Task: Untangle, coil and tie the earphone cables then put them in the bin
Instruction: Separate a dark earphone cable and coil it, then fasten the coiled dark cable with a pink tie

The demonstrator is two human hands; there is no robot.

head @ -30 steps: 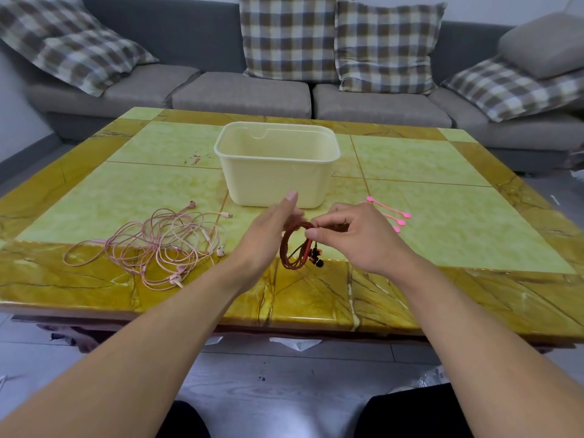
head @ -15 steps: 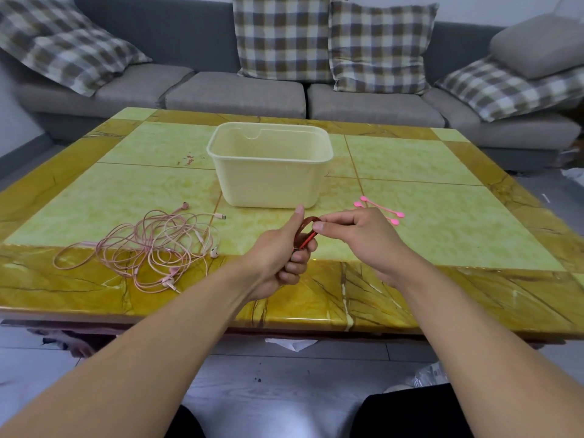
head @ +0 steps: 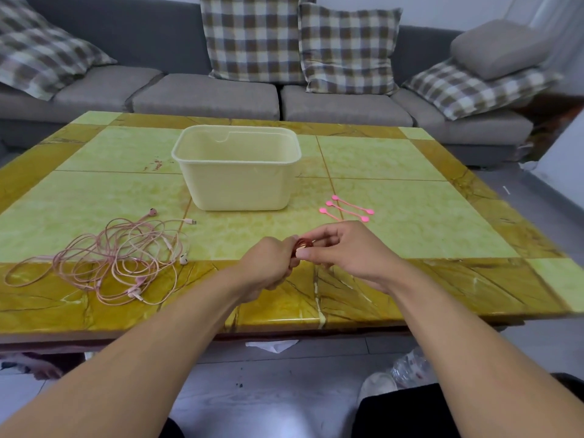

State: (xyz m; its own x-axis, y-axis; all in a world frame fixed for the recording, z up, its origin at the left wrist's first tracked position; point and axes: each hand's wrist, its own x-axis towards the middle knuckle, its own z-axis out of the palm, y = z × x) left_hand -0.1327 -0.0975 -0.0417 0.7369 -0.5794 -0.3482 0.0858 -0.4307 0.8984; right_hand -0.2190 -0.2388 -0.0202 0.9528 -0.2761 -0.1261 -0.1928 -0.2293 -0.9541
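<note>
The right hand's thumb and forefinger (head: 308, 253) pinch the top of a small red earphone coil (head: 304, 244), while the left hand (head: 268, 263) wraps its curled fingers round the lower part of the same coil, so that only a short arc of red loops shows between the two hands; the earbuds and plug are hidden inside the left fist. The right hand (head: 347, 251) keeps its other fingers loosely bent and clear of the cable. The coil is held just above the near edge of the table (head: 410, 235), in front of the cream bin (head: 237, 181). The step in hand looks like securing the finished coil, and to do it well the left hand should hold the loops firmly and flat so none springs out, freeing the right hand to fetch one of the pink ties (head: 347, 208) lying near it, just to the right of the bin. The tie is best wrapped across the middle of the bundle, snug but not crushing the thin wire. To the left the pink earphones (head: 120, 254) lie in a loose tangle on the table, well apart from the hands, waiting for the same treatment.
</note>
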